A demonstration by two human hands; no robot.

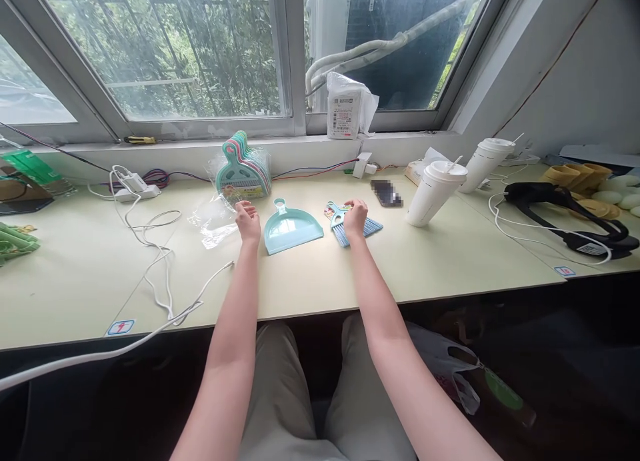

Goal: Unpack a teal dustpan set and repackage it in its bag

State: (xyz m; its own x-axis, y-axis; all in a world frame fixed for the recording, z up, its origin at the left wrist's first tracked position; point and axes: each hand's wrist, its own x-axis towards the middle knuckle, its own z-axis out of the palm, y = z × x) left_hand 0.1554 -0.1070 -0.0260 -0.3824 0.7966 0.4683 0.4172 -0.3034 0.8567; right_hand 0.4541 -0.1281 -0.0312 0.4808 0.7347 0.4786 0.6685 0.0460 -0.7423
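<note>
A light-blue dustpan (294, 231) lies flat on the table between my hands, its handle pointing toward the window. My left hand (249, 221) is just left of it, fingers curled together beside crumpled clear plastic (215, 229); whether they pinch any of it is hard to tell. My right hand (356, 218) is closed at the upper edge of a small brush (340, 229) with blue bristles and a teal handle. A colourful label shows by the brush handle. Behind my left hand, several stacked dustpans (245, 168) in clear wrapping lean near the windowsill.
Right of the brush are a phone (387, 193), two white lidded cups (436, 193) and a black strapped device (575, 214). White cables (167, 274) cross the table's left side. A tissue pack (345, 111) stands on the sill. The table's front edge is near my forearms.
</note>
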